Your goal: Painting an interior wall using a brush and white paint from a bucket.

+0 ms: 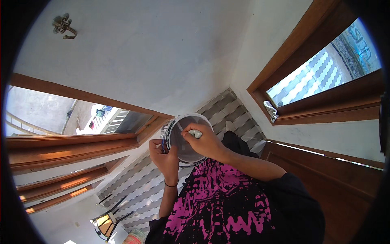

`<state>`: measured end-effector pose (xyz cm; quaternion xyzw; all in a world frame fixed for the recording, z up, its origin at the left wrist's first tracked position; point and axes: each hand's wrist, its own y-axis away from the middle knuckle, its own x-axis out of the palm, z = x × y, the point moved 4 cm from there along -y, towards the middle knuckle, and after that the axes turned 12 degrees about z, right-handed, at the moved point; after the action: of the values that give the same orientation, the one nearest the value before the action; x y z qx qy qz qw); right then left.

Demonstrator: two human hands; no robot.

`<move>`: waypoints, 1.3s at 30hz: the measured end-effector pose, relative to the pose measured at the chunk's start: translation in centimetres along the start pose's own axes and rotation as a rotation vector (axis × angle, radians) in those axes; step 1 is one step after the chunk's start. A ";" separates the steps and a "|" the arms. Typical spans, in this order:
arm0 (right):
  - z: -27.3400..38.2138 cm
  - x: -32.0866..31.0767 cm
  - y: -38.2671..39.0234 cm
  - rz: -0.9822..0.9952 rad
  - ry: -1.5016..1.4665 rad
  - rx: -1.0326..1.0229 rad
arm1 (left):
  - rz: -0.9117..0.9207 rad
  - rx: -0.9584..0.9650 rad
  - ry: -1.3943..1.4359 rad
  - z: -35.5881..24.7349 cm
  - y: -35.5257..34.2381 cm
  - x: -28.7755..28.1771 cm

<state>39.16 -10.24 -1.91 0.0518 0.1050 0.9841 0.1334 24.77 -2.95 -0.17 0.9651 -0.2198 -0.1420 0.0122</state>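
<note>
In front of my body is a round bucket [189, 122] with a white rim and a greyish inside. My left hand [164, 156] is closed at the bucket's left rim, its thumb and fingers gripping the edge, where a bit of blue shows. Over the bucket's opening, my right hand [201, 138] is curled round a small whitish thing [196, 133]. Most of that thing is hidden by the fingers, so its kind cannot be told. How full the bucket is does not show clearly.
Wood-framed windows stand at left [73, 142] and right [268, 85]; a crumpled pale cloth [270, 110] lies on the right sill. A brown wooden door [317, 175] is at lower right. A chair [106, 225] and a reddish container [134, 237] stand at lower left on the tiled floor [138, 187].
</note>
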 end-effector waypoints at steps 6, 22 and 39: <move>-1.4 0.8 -0.7 -0.137 0.173 -0.074 | 0.011 0.003 -0.015 -0.4 0.1 0.8; -0.7 -2.3 1.1 0.088 -0.505 0.127 | 0.004 -0.025 0.070 1.4 -1.1 0.5; 5.5 -12.7 6.0 -0.263 -0.576 -0.228 | 0.169 -0.015 0.412 -3.8 -5.2 3.7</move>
<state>50.52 -18.29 3.87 0.2986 -0.0421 0.9088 0.2882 31.23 -0.03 2.00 0.9518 -0.2915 0.0578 0.0759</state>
